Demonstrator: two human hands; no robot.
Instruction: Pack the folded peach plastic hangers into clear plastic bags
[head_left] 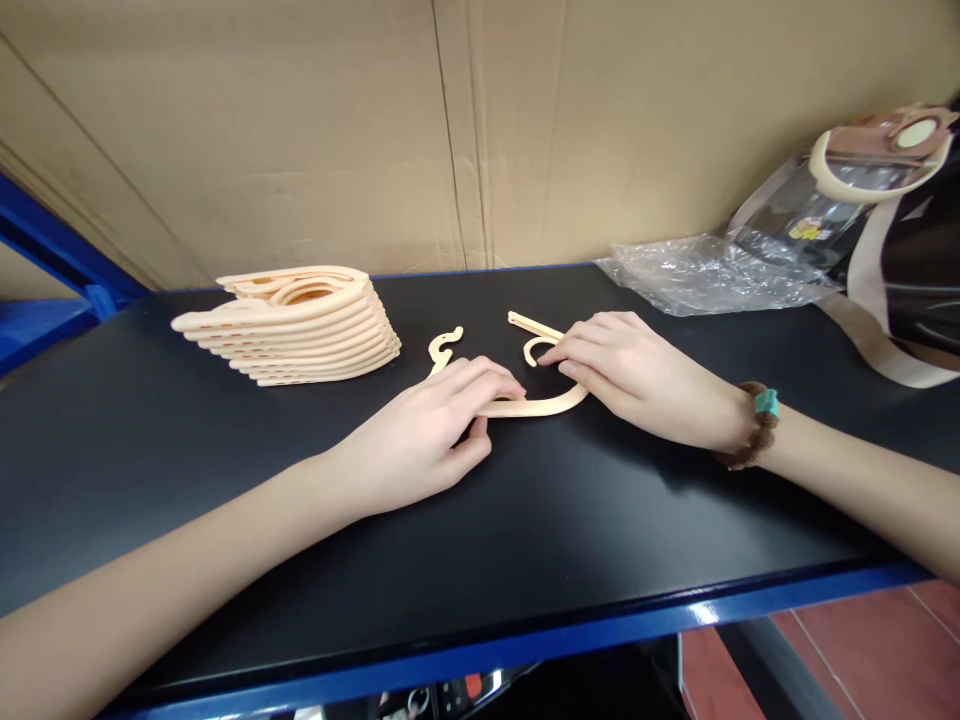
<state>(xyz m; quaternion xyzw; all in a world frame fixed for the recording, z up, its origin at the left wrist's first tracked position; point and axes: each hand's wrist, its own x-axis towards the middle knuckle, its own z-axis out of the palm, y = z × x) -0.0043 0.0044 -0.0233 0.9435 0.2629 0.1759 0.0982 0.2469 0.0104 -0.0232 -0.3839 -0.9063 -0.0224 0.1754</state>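
Note:
A cream plastic folding hanger [541,406] lies low over the black tabletop, partly covered by both hands. My left hand [435,425] is closed around its long bar, thumb below and fingers above. Beyond those fingers a small hook-shaped part [442,345] sticks out; its join is hidden. My right hand [634,380] grips the rounded right end of the hanger, fingertips beside a curled inner piece [531,352]. A straight arm [534,325] of it points away to the upper left from under the right fingers.
Left of my hands stands a neat stack of several folded cream hangers [300,325]. At the back right are a crumpled clear plastic bag [697,275] and a transparent bottle [817,215] with a wide strap [874,345]. A cardboard wall [315,130] closes off the back; a blue frame edge [525,640] runs along the front.

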